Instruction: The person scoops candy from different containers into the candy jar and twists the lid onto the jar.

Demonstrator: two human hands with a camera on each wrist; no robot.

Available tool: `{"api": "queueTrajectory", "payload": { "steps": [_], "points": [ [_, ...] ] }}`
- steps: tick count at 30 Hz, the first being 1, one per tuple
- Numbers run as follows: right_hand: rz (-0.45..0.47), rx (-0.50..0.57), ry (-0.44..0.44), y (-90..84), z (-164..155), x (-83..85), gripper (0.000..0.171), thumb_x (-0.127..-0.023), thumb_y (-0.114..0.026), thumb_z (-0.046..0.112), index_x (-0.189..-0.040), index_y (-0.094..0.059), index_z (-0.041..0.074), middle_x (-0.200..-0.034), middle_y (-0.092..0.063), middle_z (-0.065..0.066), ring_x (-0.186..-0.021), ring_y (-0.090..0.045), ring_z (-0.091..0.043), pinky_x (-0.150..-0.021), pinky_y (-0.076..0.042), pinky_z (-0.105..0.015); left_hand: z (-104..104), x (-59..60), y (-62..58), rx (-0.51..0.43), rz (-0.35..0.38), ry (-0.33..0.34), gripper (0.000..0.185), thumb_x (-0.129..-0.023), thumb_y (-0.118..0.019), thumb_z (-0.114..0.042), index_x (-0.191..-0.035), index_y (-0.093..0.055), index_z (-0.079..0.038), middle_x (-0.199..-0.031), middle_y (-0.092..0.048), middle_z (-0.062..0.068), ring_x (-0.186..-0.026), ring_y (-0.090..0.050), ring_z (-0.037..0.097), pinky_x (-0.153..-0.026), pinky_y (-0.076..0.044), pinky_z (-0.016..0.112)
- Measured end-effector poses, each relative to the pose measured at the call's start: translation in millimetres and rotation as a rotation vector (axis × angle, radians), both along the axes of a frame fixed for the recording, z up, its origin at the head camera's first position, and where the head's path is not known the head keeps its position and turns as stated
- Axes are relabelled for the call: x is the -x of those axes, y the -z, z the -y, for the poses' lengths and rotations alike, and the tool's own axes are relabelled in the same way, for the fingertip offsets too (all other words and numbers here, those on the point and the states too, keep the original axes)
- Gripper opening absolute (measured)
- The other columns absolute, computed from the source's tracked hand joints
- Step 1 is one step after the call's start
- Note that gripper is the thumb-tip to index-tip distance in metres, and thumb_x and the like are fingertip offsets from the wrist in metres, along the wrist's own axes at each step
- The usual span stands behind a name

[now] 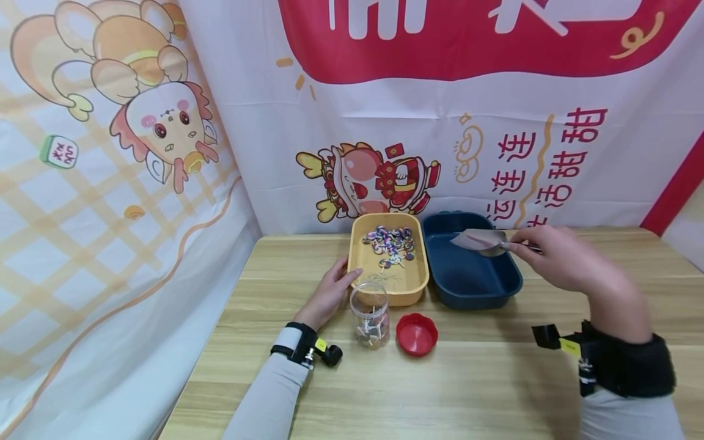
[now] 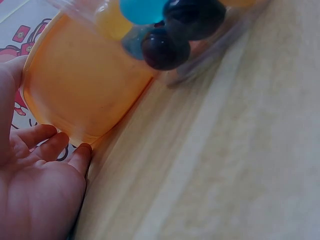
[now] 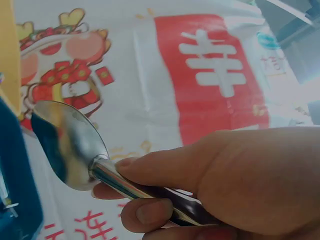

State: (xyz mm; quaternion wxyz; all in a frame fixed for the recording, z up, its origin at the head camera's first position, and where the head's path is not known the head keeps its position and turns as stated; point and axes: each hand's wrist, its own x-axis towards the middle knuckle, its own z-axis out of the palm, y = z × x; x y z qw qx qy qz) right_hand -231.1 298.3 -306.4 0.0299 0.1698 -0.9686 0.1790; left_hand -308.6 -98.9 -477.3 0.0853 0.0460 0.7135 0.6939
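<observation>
My right hand grips the handle of a shiny metal scoop, holding it above the dark blue bin. In the right wrist view, thumb and fingers wrap round the handle of the scoop. My left hand holds the left side of the yellow bin, thumb over the rim and fingers against the outer wall. Colourful swirl lollipops lie in the yellow bin, mostly toward its far half. A clear jar without its lid stands before that bin, with round candies on white sticks inside.
A red scalloped lid lies on the wooden table, right of the jar. Printed cloth hangs behind the bins and along the left side. The two bins stand side by side near the back edge.
</observation>
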Motion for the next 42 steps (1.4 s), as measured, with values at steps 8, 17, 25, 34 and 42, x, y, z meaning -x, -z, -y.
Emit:
{"api": "queueTrajectory", "payload": {
  "steps": [8, 17, 25, 34, 42],
  "points": [
    [0.067, -0.076, 0.054, 19.7, -4.6, 21.7, 0.026, -0.103, -0.058, 0.014, -0.112, -0.069, -0.008, -0.092, -0.067, -0.014, -0.08, -0.057, -0.027, -0.07, -0.053, -0.045, -0.1, -1.1, 0.4, -0.004, -0.005, -0.001, 0.067, -0.104, -0.059, -0.027, -0.162, -0.028, -0.011, -0.167, -0.028, 0.011, -0.151, -0.032, 0.024, -0.123, -0.031, 0.038],
    [0.176, -0.11, 0.094, 37.1, -0.8, 36.8, 0.027, -0.103, -0.052, 0.01, -0.104, -0.068, -0.01, -0.08, -0.058, -0.01, -0.07, -0.052, -0.024, -0.058, -0.044, -0.034, -0.3, -2.8, 0.2, -0.007, -0.012, 0.001, 0.067, -0.104, -0.059, -0.027, -0.162, -0.028, -0.012, -0.167, -0.028, 0.011, -0.151, -0.033, 0.024, -0.123, -0.032, 0.038],
    [0.213, -0.112, 0.166, 51.8, 5.1, 48.2, 0.032, -0.104, -0.047, 0.012, -0.108, -0.067, -0.013, -0.083, -0.058, -0.015, -0.073, -0.054, -0.027, -0.062, -0.046, -0.035, -1.2, -2.6, -1.0, -0.007, 0.002, -0.003, 0.066, -0.105, -0.058, -0.026, -0.162, -0.028, -0.012, -0.166, -0.03, 0.01, -0.15, -0.035, 0.023, -0.122, -0.033, 0.036],
    [0.185, -0.088, 0.217, 64.7, 10.2, 56.2, 0.032, -0.107, -0.046, 0.016, -0.106, -0.067, -0.008, -0.08, -0.055, -0.014, -0.072, -0.053, -0.029, -0.06, -0.044, -0.036, -0.3, -2.5, -1.3, -0.008, -0.007, 0.018, 0.066, -0.105, -0.058, -0.027, -0.162, -0.028, -0.013, -0.167, -0.028, 0.01, -0.151, -0.033, 0.024, -0.123, -0.031, 0.038],
    [0.166, -0.077, 0.219, 74.0, 12.3, 63.4, 0.031, -0.107, -0.045, 0.016, -0.102, -0.067, -0.005, -0.081, -0.055, -0.014, -0.073, -0.053, -0.029, -0.061, -0.043, -0.038, -0.2, -1.6, -1.9, -0.003, 0.001, 0.006, 0.067, -0.104, -0.059, -0.027, -0.162, -0.028, -0.013, -0.167, -0.029, 0.01, -0.15, -0.034, 0.024, -0.123, -0.032, 0.037]
  ]
}}
